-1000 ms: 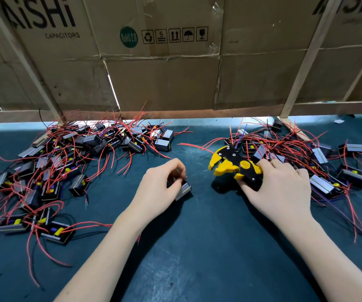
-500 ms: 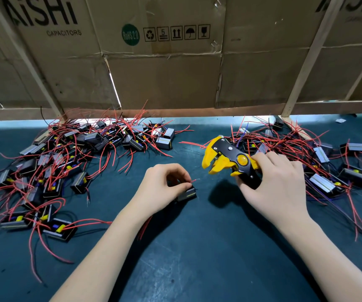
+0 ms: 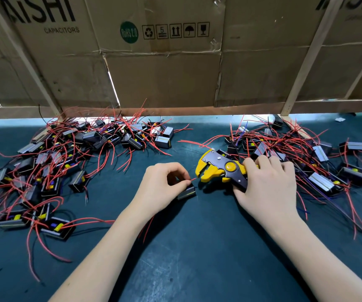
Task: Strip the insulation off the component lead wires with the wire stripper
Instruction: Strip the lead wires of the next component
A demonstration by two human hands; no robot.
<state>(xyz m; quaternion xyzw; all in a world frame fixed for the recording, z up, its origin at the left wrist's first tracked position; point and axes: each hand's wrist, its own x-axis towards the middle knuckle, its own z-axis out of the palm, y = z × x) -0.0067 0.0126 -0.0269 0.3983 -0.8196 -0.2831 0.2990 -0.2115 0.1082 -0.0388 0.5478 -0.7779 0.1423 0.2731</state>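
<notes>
A dark teal tabletop (image 3: 197, 258) runs up to a far wall of brown cardboard cartons (image 3: 164, 73). Near the middle, the left hand (image 3: 160, 188) pinches a thin red lead wire (image 3: 193, 179) of a small black-and-grey component (image 3: 186, 191), its tip just left of the yellow-and-black wire stripper (image 3: 219, 171) gripped by the right hand (image 3: 267, 186). Heaps of red-wired components lie far left (image 3: 66, 160) and far right (image 3: 306, 153).

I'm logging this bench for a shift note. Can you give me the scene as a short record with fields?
surface: dark green mat
left hand: pinches a red lead wire of one component, tip pointing at the stripper
right hand: grips the wire stripper
stripper jaws: open, wire tip not yet inside
left pile: components with red leads
right pile: more components
backdrop: cardboard boxes
</notes>
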